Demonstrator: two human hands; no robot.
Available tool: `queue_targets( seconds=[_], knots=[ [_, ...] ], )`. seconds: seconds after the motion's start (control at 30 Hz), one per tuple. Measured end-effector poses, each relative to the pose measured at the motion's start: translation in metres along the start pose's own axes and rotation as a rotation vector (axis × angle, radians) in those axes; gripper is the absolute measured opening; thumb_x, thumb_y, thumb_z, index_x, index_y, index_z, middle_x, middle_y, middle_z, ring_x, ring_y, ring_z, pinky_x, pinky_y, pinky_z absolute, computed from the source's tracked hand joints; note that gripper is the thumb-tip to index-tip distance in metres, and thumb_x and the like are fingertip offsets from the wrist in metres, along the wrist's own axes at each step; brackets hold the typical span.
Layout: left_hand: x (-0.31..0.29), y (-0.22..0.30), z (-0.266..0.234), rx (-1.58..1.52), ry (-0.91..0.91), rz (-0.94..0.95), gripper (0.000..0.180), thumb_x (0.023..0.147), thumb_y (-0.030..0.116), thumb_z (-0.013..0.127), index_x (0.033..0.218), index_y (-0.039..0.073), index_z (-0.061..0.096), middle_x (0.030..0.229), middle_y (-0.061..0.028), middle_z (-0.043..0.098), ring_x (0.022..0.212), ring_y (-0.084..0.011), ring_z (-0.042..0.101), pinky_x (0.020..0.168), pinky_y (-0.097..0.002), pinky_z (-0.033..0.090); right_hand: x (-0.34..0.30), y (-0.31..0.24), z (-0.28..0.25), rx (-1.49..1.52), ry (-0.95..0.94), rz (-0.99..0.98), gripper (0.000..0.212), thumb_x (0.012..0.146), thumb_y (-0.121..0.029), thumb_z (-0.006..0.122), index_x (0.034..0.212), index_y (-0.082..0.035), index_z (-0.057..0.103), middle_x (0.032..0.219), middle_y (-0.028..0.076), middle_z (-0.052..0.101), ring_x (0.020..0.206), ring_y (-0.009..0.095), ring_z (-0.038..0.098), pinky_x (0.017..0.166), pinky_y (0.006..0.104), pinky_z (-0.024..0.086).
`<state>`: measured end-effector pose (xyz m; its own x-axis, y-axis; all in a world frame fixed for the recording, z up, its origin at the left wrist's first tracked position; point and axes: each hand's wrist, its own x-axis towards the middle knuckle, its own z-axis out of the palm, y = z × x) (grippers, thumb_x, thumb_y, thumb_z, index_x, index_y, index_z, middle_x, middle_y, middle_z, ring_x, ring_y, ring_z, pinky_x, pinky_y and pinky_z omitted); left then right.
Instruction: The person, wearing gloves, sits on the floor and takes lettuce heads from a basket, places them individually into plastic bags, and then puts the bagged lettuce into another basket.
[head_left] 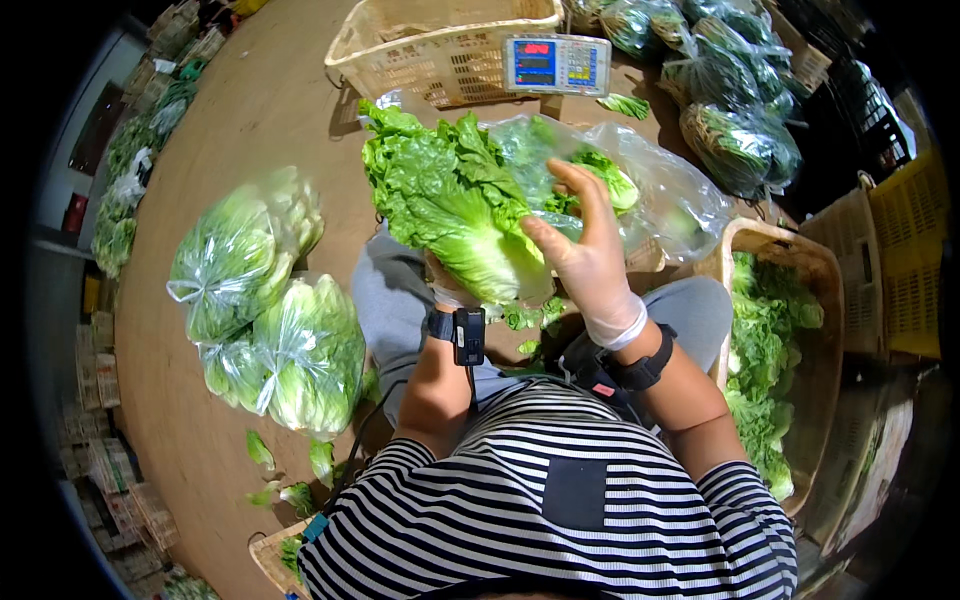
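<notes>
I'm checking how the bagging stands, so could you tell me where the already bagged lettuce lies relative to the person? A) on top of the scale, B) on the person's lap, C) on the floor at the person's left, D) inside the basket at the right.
C: the bagged lettuce heads lie in clear bags on the brown floor at the person's left, while the basket at the right holds loose, unbagged leaves.
</notes>
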<state>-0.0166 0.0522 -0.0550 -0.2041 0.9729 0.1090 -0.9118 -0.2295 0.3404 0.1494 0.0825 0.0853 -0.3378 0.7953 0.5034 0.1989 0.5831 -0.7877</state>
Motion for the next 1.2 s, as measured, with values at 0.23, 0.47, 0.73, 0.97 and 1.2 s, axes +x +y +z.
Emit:
queue_targets(
  seconds=[0.23,0.47,0.73,0.97,1.2],
  knots=[
    [0.011,-0.008,0.022,0.014,-0.012,-0.107,0.074,0.081,0.062,0.045,0.134,0.012,0.036,0.132,-0.0114,0.043,0.118,-0.0299,0.042,0.101,-0.0450,0.034,0.006,0.017,-0.006,0.329,0.023,0.268,0.015,0.078,-0.012,0.067,0.089,-0.002,0.062,0.081,0.004,0.058,0.070,0.013,0.054,0.064,0.0258,0.045],
    [0.011,-0.005,0.016,0.004,-0.009,-0.122,0.074,0.080,0.063,0.045,0.133,0.011,0.038,0.131,-0.0111,0.044,0.117,-0.0300,0.044,0.100,-0.0447,0.035,-0.006,0.044,0.005,1.020,0.145,0.605,0.019,0.086,-0.024,0.063,0.098,-0.011,0.054,0.081,-0.008,0.050,0.066,0.003,0.041,0.062,0.0181,0.036],
    [0.001,0.000,-0.033,0.027,0.098,0.010,0.074,0.080,0.063,0.045,0.132,0.011,0.040,0.130,-0.0109,0.045,0.115,-0.0302,0.045,0.100,-0.0444,0.036,-0.011,0.036,0.000,0.914,0.071,0.686,0.054,0.089,-0.048,0.051,0.123,-0.007,0.046,0.119,0.008,0.049,0.111,0.017,0.047,0.092,0.0315,0.036],
    [-0.004,-0.006,0.020,0.146,0.121,0.131,0.072,0.075,0.056,0.059,0.127,0.009,0.045,0.125,-0.0091,0.050,0.112,-0.0278,0.049,0.097,-0.0456,0.040,-0.037,0.050,0.034,0.917,-0.054,0.769,0.040,0.093,-0.036,0.048,0.107,0.001,0.056,0.098,0.004,0.061,0.084,0.010,0.055,0.078,0.0235,0.044],
    [-0.007,-0.004,0.026,0.109,0.137,0.195,0.071,0.075,0.057,0.057,0.128,0.011,0.044,0.128,-0.0092,0.047,0.115,-0.0279,0.047,0.098,-0.0484,0.038,-0.038,0.111,0.025,1.595,0.442,1.008,0.048,0.093,-0.049,0.040,0.106,-0.004,0.050,0.073,0.005,0.048,0.052,0.012,0.037,0.047,0.0322,0.041]
  ],
)
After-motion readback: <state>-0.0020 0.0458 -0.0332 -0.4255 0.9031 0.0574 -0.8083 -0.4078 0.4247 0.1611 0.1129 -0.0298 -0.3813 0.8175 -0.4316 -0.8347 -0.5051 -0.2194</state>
